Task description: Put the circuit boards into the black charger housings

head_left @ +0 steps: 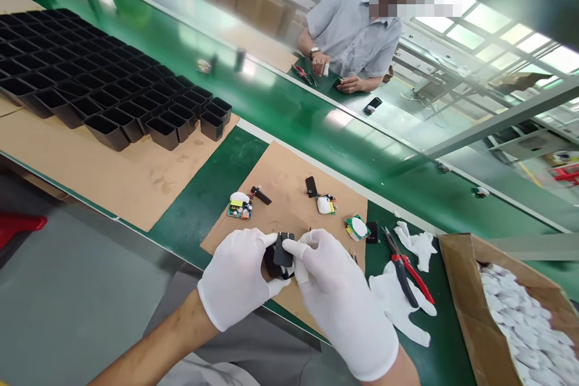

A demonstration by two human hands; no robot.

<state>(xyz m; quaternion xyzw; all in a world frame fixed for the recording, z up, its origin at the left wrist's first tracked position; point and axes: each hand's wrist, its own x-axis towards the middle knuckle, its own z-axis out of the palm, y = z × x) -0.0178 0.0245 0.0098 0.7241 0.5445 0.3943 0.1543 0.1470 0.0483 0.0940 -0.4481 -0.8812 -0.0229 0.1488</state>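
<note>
Black, box-shaped plastic housing [270, 261] is held low in front of the body, above the near edge of a small tan cardboard sheet [280, 172] that is spread on a green tabletop [217, 160]. It is gripped by the white-gloved left hand [239, 277], whose fingers and thumb are closed around its side. Against its opening, a flat black plastic plate with small metal pins [284, 252] is gripped by the closed fingertips of the white-gloved right hand [337, 292], one finger being laid across its face; how far it is seated cannot be told, since much of the housing is covered by the hands. Beyond the hands, three small green circuit boards with white pads are laid out: a left one with a yellow block [239, 206], a middle one [324, 204] and a right one [357, 228], each with a black piece beside it. To the right, pliers with red and black handles [404, 268] are rested partly on a crumpled white glove [393, 301], near which an open brown cardboard box [465, 307] is filled with small white pieces [520, 325]. On the left, many open-topped, tapered black plastic boxes [116, 137] are lined up in rows on a larger cardboard sheet [140, 187]. Farther off, a person in a grey short-sleeved shirt [350, 30] is seen, both hands placed over a green work surface.
</note>
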